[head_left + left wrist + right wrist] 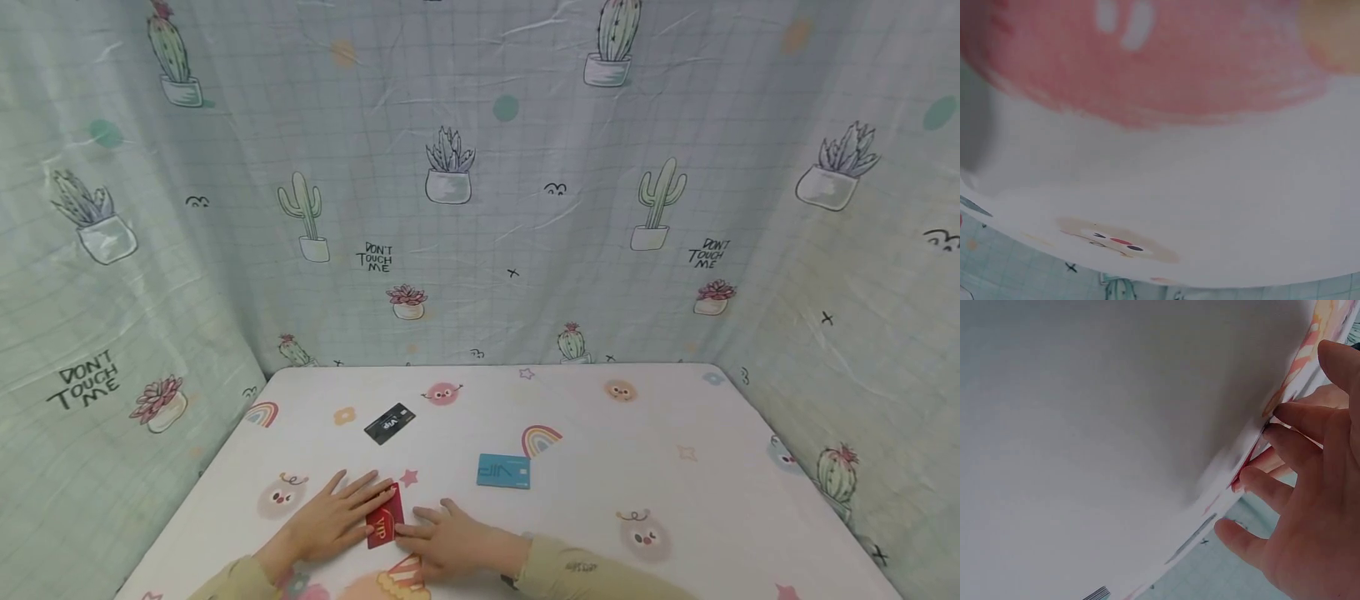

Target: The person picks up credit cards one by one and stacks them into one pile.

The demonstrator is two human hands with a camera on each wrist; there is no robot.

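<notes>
A red VIP card (385, 518) lies on the table between my two hands. My left hand (335, 518) rests from the left with its fingers spread, fingertips on the card's left side and top edge. From the right, my right hand (453, 540) touches the card's right edge with its fingertips. The right wrist view shows the right hand (1310, 469) with fingers apart and gently bent, beside a thin red edge of the card. My left hand's fingers are out of sight in the left wrist view.
A black VIP card (390, 423) lies farther back on the left. The blue VIP card (503, 471) lies right of the hands. Cartoon prints cover the white table (600, 442). Cloth curtains (480, 233) with cactus prints hang behind and at both sides.
</notes>
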